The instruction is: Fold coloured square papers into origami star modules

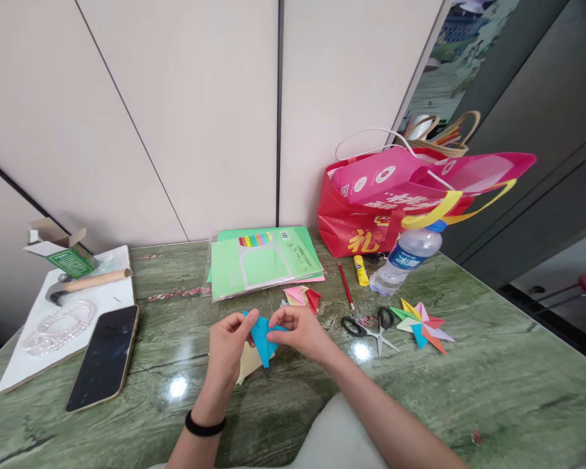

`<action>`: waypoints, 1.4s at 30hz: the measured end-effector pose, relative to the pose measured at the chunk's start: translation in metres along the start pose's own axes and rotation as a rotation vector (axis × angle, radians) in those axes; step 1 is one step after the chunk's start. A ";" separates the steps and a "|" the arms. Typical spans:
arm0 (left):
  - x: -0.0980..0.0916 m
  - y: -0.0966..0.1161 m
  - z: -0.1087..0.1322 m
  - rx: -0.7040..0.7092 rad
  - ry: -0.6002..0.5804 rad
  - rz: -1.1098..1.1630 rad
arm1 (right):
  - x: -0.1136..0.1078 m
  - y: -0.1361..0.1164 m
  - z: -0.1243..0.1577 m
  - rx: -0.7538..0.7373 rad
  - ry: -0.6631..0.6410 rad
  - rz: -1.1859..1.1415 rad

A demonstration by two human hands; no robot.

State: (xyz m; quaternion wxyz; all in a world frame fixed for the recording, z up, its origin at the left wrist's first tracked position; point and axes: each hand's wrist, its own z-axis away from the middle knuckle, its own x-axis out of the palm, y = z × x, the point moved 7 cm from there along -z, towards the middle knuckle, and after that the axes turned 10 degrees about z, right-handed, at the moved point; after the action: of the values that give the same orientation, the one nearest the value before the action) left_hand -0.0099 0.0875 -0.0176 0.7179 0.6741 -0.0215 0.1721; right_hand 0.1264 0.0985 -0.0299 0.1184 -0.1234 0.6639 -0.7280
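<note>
My left hand (228, 348) and my right hand (299, 330) both pinch a folded blue paper piece (262, 340) just above the green marble table (493, 384). A pale yellow folded paper (247, 365) lies under the left hand. A black band circles my left wrist. Just beyond the hands lie small folded pieces in pink, yellow and red (303, 297).
A pack of coloured paper (264, 260) lies behind the hands. To the right are scissors (371, 326), a multicoloured paper star (421, 324), a red pencil (345, 284), a glue stick (361, 270), a water bottle (406, 258) and a red bag (395, 202). A phone (105, 355), a bead bracelet (58, 326) and a hammer (85, 284) lie left.
</note>
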 end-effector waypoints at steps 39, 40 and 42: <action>0.010 -0.003 0.002 -0.022 -0.132 -0.116 | -0.006 -0.004 -0.004 -0.072 0.042 0.099; 0.010 -0.003 0.002 -0.027 -0.124 -0.103 | -0.006 -0.003 -0.004 -0.068 0.047 0.101; 0.008 -0.001 0.002 -0.022 -0.079 -0.069 | -0.006 -0.001 -0.005 -0.062 0.052 0.116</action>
State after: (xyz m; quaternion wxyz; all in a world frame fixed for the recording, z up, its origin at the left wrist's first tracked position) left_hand -0.0020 0.0871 -0.0159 0.7294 0.6728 -0.0287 0.1201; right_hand 0.1308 0.1055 -0.0292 0.1390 -0.0694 0.6951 -0.7019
